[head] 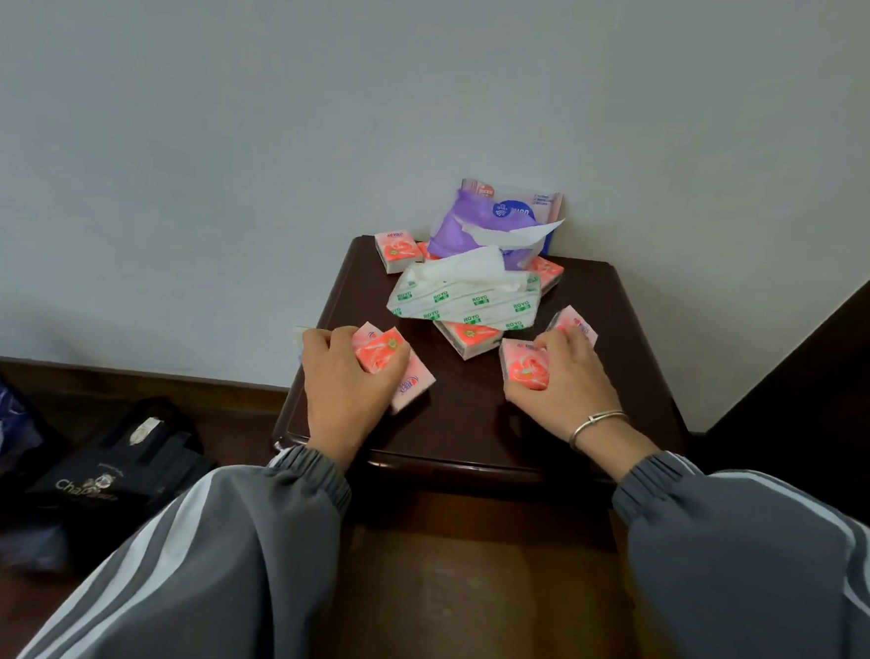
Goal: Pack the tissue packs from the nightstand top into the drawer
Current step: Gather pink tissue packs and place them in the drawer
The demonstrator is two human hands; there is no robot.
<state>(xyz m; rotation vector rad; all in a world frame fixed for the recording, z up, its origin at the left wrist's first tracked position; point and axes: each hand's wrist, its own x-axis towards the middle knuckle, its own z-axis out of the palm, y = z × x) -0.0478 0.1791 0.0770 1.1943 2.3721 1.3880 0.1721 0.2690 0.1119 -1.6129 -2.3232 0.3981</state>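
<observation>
Several small pink tissue packs lie on the dark nightstand top (pixel 472 435). My left hand (pixel 344 390) grips one pink pack (pixel 384 359) at the front left, over a second pack (pixel 413 384). My right hand (pixel 560 384) grips another pink pack (pixel 523 369) at the front right, with a further pack (pixel 580 326) just behind its fingers. One more pink pack (pixel 468 337) lies in the middle, and others (pixel 395 249) sit at the back. The open drawer (pixel 476 589) shows below the top, between my sleeves.
A white-and-green soft tissue pack (pixel 468 300) lies in the middle of the top. Behind it a purple pack (pixel 486 230) leans at the wall. Dark bags (pixel 114 471) stand on the floor at the left. Dark wood furniture (pixel 832 367) rises at the right.
</observation>
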